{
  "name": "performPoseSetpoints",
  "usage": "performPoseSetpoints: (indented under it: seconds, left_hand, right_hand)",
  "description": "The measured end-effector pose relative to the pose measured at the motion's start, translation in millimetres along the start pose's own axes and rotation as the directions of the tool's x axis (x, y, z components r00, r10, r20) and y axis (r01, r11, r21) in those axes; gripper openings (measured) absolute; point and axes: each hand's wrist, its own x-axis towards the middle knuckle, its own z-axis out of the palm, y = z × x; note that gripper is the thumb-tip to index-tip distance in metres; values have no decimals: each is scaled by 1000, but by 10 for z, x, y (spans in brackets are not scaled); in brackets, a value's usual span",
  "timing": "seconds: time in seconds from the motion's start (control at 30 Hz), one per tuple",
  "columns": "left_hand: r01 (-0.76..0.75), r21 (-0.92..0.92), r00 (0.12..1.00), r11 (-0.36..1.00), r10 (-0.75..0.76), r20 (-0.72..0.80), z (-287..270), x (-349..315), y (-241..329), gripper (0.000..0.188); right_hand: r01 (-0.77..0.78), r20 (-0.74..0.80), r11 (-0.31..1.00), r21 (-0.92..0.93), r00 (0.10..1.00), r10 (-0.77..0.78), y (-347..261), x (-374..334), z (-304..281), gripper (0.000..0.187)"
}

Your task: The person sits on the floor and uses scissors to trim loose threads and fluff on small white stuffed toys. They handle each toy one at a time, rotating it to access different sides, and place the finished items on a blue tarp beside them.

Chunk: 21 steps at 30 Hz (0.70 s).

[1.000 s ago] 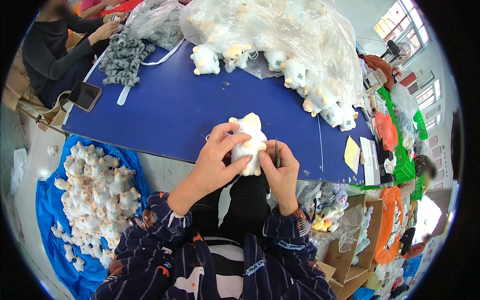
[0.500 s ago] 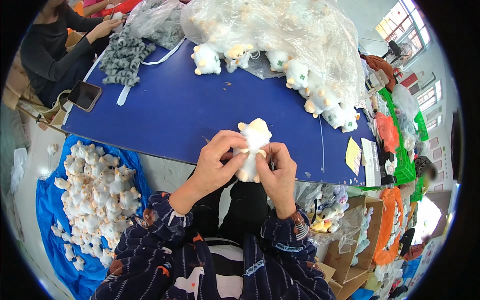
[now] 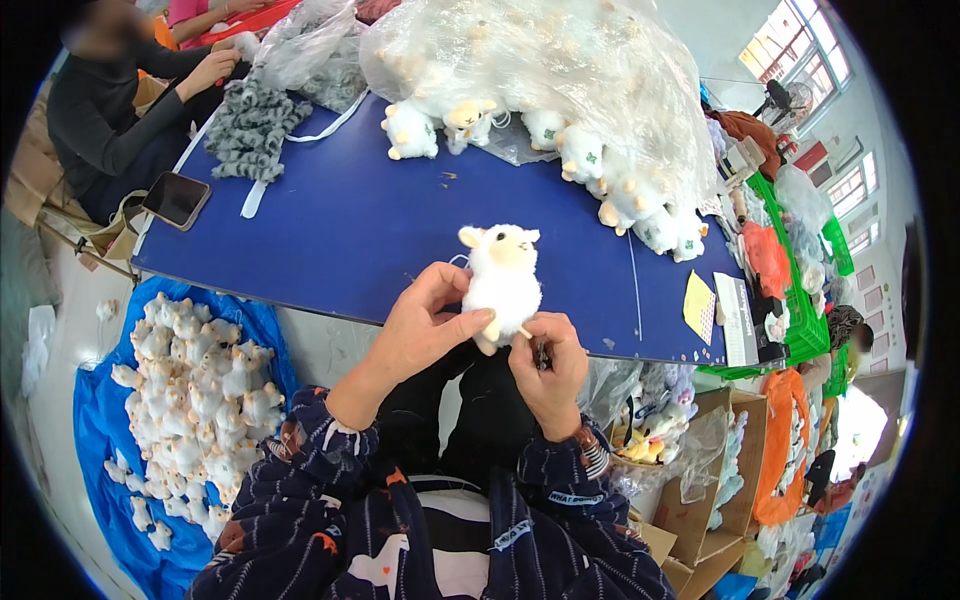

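A small fluffy white plush sheep (image 3: 503, 280) with a cream face and ears sits upright between my hands at the table's front edge. Its face is turned up and to the right. My left hand (image 3: 432, 312) grips its lower left side, thumb in front. My right hand (image 3: 550, 355) is closed at the lower right, its fingertips pinching by a short cream limb. Something small and dark shows among those right fingers, too little of it to name. A thin pale loop of cord shows behind the sheep's left side.
Several similar plush sheep (image 3: 410, 130) lie on the blue table (image 3: 330, 220) under clear plastic sheeting (image 3: 540, 60). Grey curly fabric (image 3: 255, 130) and a phone (image 3: 177, 200) lie at left. A blue sack (image 3: 100, 400) of plush sheep stands on the floor. Another person (image 3: 110, 120) works at far left.
The sheep has been turned so its face shows upward, and it stands more upright. My right hand has shifted down to its lower right side; my left hand has moved slightly left.
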Motion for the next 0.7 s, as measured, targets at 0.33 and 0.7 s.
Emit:
performPoseSetpoints:
  seconds: [0.33, 0.7]
  left_hand:
    - [-51, -31, 988, 998, 55, 144, -55, -28, -160, 31]
    - [4, -19, 991, 1000, -2, 135, -38, -3, -144, 31]
  right_hand:
    - [-132, -12, 979, 154, 991, 135, 68, -115, 4, 19]
    - [-248, 22, 922, 296, 967, 253, 60, -149, -21, 17]
